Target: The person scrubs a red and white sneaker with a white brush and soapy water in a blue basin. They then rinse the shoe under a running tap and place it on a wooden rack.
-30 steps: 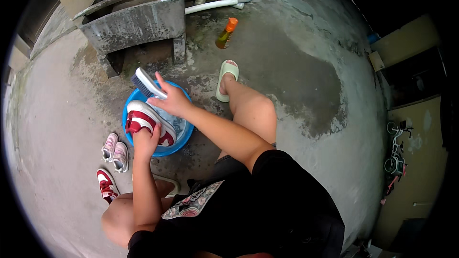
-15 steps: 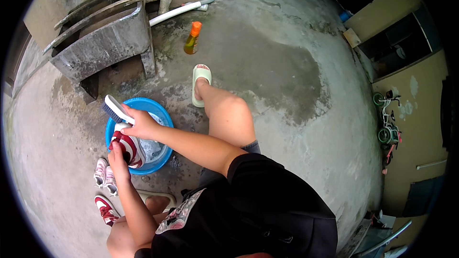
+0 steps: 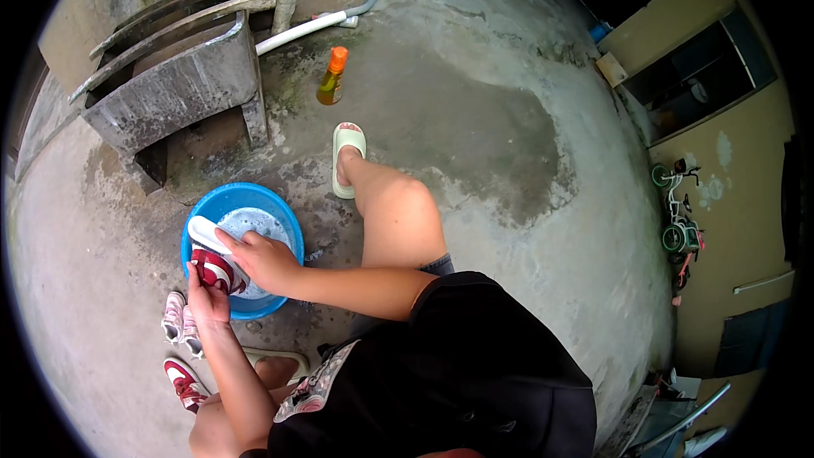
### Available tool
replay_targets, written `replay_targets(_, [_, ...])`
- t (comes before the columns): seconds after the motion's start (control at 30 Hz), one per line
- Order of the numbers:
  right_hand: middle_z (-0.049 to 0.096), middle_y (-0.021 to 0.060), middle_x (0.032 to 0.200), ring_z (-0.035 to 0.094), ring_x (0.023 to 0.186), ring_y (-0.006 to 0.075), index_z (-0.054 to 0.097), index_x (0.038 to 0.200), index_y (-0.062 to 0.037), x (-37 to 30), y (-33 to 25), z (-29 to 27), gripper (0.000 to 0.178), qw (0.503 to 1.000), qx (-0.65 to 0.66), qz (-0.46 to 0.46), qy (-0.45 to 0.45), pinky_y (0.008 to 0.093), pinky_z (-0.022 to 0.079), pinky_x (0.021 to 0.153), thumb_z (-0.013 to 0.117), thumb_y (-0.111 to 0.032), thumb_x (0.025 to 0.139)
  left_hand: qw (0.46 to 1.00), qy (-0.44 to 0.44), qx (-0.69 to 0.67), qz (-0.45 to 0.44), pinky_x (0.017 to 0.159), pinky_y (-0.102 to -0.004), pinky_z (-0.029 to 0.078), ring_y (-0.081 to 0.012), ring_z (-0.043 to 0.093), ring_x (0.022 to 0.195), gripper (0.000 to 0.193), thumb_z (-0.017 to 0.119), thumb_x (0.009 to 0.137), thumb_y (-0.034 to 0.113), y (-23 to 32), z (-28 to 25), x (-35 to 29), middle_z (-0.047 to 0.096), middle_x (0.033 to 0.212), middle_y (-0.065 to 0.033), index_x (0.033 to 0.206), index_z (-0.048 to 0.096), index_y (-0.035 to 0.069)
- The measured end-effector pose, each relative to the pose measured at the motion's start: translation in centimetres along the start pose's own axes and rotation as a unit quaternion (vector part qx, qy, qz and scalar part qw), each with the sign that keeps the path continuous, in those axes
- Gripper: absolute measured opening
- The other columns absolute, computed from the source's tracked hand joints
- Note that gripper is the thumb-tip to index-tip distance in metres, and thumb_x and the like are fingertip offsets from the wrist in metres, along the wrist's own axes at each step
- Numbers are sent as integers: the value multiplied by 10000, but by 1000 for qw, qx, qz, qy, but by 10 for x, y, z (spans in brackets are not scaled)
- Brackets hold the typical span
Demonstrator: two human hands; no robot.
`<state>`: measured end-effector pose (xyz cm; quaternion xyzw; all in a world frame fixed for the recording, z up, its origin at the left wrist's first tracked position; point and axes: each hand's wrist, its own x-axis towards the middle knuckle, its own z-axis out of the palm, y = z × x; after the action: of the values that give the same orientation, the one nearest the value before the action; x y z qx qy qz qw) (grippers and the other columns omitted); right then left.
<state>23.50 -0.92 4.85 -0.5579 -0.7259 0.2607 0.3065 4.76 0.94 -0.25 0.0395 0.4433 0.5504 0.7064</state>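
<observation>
A red and white sneaker is held over a round blue basin of soapy water. My left hand grips it from the near side, fingers closed around it. In my right hand is a white-backed scrub brush, pressed on the shoe's far end; its bristles are mostly hidden under the back. To the left of the basin lies a pair of pink and white sneakers. A second red and white sneaker rests on the ground nearer to me.
Beyond the basin stands a grey stone trough with pipes behind it. An orange-capped bottle of yellow liquid stands ahead on wet concrete. My slippered foot is right of the basin. A child's bicycle leans at the far right wall.
The brush has come down from beyond the shoe onto its far end, with my right hand shifting nearer. The sneaker sits turned differently in my left hand, and the view has shifted slightly.
</observation>
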Motion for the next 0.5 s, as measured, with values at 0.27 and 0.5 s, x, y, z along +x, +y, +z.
replay_targets(0.27, [541,139,835,607,664,313,417,1396,-261,6,16,14,499,992,-8,80,-94,418,492,597,486,-174,909,992,-116,-45,8,878,-399,491,-250,600,1040,330,369,1014,246,-30,-29,29,608,1168,-114,1212,501,16])
replay_targets(0.5, [535,170,852,610,670,364,401,1414,-285,-27,-22,1,551,992,-60,-26,-110,456,495,587,504,-135,894,983,-28,-119,135,979,-388,453,-247,576,1077,353,437,1001,277,-14,16,-6,597,1170,-121,1219,508,8])
